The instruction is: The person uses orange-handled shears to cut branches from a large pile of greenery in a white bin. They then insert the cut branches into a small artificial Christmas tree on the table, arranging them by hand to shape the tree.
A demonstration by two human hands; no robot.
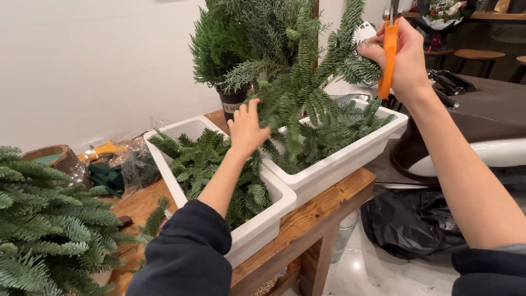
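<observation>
My left hand [246, 129] reaches into a tall fir branch [298, 87] and grips its lower stem above two white rectangular tubs. My right hand [402, 57] is raised at the top right, closed around orange-handled shears [389, 57] held against the branch's upper tip. The near tub [257, 230] and the far tub [350, 159] both hold cut fir sprigs and rest on a wooden bench [307, 216].
A dark pot with cypress greenery [233, 101] stands behind the tubs by the white wall. More fir boughs [44, 230] fill the lower left, beside plastic wrap and a wooden basket [57, 156]. A black bag [411, 222] lies on the floor.
</observation>
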